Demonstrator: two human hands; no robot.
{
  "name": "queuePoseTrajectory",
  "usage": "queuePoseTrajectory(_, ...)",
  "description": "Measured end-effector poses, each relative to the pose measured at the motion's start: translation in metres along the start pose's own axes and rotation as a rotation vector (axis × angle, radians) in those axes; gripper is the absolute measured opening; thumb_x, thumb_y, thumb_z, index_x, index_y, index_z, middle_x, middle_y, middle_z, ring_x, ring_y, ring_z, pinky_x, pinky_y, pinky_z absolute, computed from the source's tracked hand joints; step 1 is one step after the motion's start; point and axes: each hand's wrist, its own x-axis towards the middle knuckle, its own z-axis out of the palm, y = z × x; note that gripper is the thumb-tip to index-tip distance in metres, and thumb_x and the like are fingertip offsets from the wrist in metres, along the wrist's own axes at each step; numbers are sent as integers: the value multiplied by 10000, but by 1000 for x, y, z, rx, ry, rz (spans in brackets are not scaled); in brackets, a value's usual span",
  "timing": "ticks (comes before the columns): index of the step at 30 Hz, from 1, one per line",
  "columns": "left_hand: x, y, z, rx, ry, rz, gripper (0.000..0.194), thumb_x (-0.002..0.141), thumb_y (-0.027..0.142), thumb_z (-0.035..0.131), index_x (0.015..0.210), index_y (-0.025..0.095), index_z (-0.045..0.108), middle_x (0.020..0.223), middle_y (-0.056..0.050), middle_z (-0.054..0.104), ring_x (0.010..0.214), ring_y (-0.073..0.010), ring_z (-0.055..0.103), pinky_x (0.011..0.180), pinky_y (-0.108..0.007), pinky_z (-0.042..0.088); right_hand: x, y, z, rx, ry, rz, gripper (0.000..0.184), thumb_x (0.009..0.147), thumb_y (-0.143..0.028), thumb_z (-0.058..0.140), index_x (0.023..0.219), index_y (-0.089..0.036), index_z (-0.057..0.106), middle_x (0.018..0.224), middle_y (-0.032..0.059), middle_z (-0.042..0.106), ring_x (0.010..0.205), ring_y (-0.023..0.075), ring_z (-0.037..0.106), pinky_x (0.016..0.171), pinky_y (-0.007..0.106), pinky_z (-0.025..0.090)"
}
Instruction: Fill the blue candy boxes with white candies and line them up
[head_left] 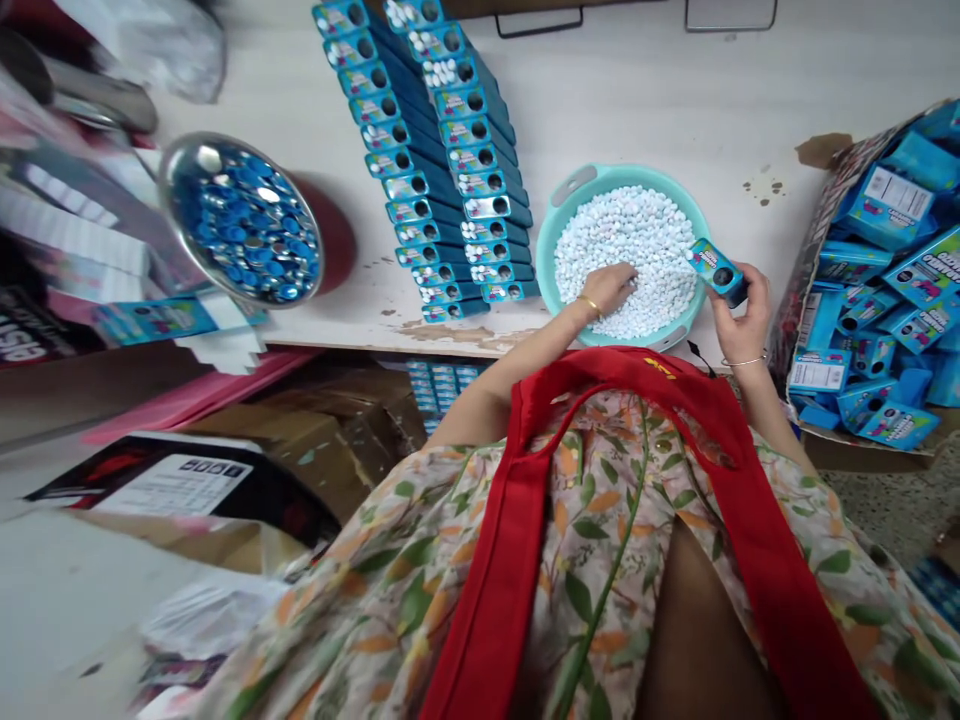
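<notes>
My left hand [609, 290] dips into a pale turquoise basin [550, 250] filled with small white candies [645, 235]. Its fingers are curled together on the candies, with the tips partly hidden among them. At the basin's right rim, my right hand [744, 305] is closed around a small blue box [716, 268]. The box is tilted, and its printed end with a dark round hole faces up. Two rows of similar blue boxes [450, 190] stand upright left of the basin, several with white candies lying on top.
On the left stands a steel bowl [319, 250] holding blue and silver caps [255, 235]. At right, a cardboard carton [806, 270] is heaped with blue boxes [874, 330]. Cartons [315, 440] sit below the table's front edge [360, 345]. Metal handles [540, 28] border the back.
</notes>
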Motion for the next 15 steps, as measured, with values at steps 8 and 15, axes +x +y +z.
queuePoseTrajectory(8, -60, -29, -70, -157, 129, 253, 322, 1060, 383, 632, 1300, 188, 721, 1249, -125, 764, 1130, -265, 721, 1024, -384, 556, -3, 2, 4, -23, -29, 7, 472, 963, -512, 661, 1372, -277, 649, 1334, 129, 733, 1262, 364, 687, 1188, 673, 554)
queuePoseTrajectory(15, -96, 32, -146, 117, 169, 383, 296, 1067, 379, 592, 1268, 228, 748, 1102, -73, 732, 1090, -270, 730, 965, -403, 572, 0, -14, 31, -78, -146, -167, 429, 984, -399, 597, 1395, -291, 656, 1371, 128, 761, 1292, 371, 686, 1160, 641, 586)
